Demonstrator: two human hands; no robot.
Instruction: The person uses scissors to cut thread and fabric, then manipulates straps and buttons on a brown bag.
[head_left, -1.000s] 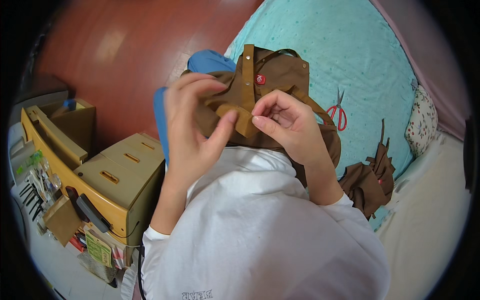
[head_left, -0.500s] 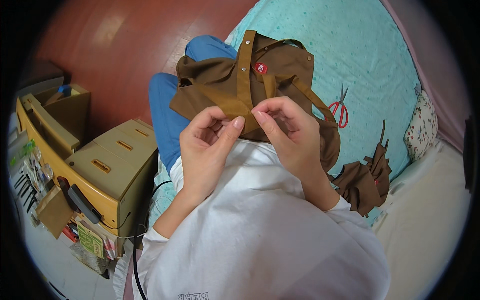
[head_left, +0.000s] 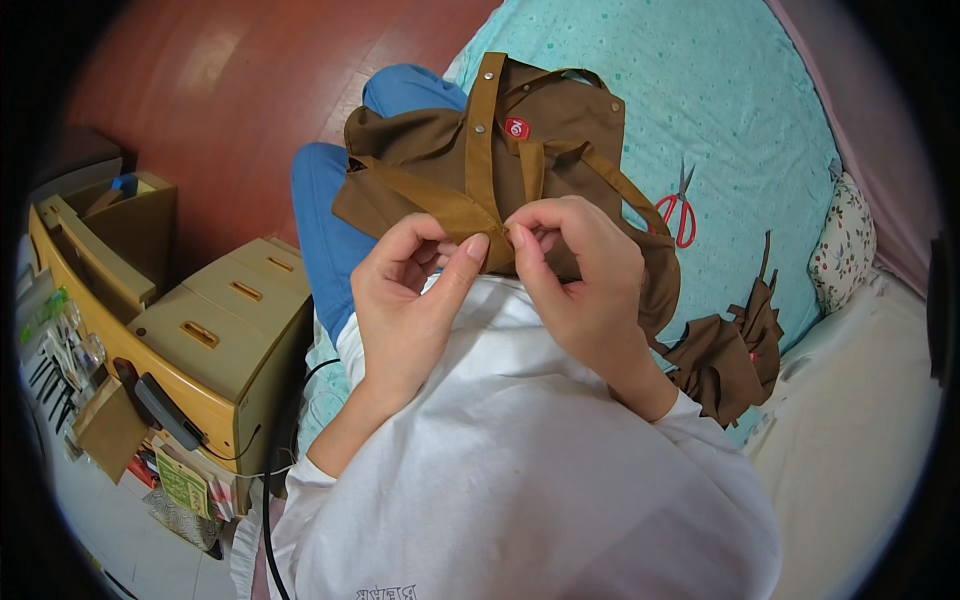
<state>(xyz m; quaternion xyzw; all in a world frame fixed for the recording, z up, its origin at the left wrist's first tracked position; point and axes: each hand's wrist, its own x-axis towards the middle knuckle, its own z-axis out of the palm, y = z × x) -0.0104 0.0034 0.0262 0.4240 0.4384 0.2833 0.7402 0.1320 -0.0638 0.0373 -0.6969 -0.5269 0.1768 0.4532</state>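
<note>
Over my lap lies a brown cloth garment like an apron [head_left: 575,105], with a red patch and lighter brown straps [head_left: 482,150] bearing metal snaps. My left hand [head_left: 405,305] pinches the straps where they meet, thumb on top and fingers curled underneath. Right beside it, my right hand [head_left: 590,265] has thumb and forefinger pressed together at the edge of the same spot. Whatever lies between those fingertips is too small to make out. Red-handled scissors [head_left: 677,218] rest on the bed to the right, away from both hands.
A turquoise bedsheet [head_left: 720,110] spreads under the garment. A second brown cloth piece [head_left: 715,365] lies crumpled at the right, near a flowered pillow [head_left: 842,245]. Beige drawers [head_left: 225,300] stand at the left, with a black cable [head_left: 268,510] running down beside them.
The right fingertips have closed nearer together at the strap junction. The left hand keeps its pinch. The whole view has shifted slightly.
</note>
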